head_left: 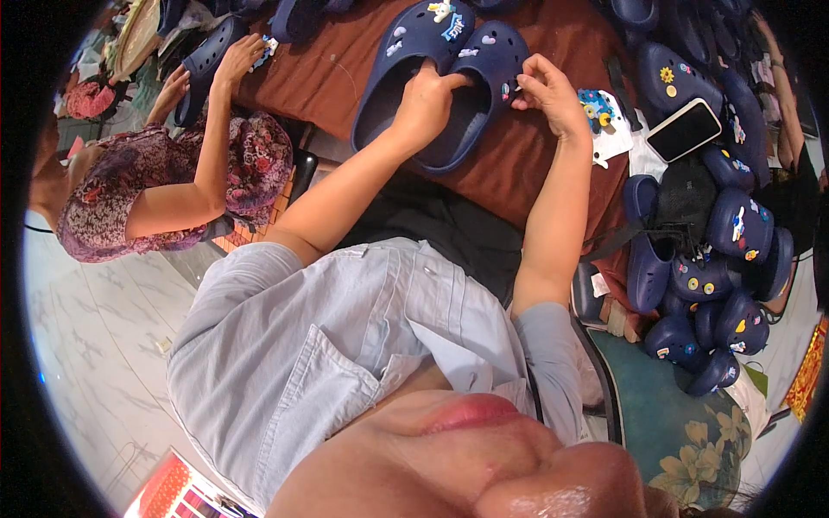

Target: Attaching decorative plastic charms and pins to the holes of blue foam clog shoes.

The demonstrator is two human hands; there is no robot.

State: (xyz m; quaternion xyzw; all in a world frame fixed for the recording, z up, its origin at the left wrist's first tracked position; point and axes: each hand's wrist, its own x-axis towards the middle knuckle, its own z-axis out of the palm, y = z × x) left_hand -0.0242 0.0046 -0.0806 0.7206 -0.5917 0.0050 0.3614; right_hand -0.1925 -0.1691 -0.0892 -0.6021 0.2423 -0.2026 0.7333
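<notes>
A pair of navy foam clogs (377, 101) stands side by side over the brown cloth, toes pointing away from me. Small charms in white, blue and pink dot their uppers. My left hand (423, 108) reaches into the foot openings and grips the pair where the two clogs meet, its fingertips partly hidden inside. At the outer side of the right clog (501, 56), my right hand (551, 97) has thumb and forefinger pinched together. A tiny whitish bit shows at the fingertips, too small to name. Just right of that hand lies a bunch of colourful charms (596, 108) by a white bag.
A phone (684, 129) lies at the right, beside a large pile of navy clogs (738, 226) with charms. The brown cloth (302, 65) covers the table. To the left, a co-worker in a patterned top (173, 203) handles another clog (207, 60). A green floral seat (669, 414) stands lower right.
</notes>
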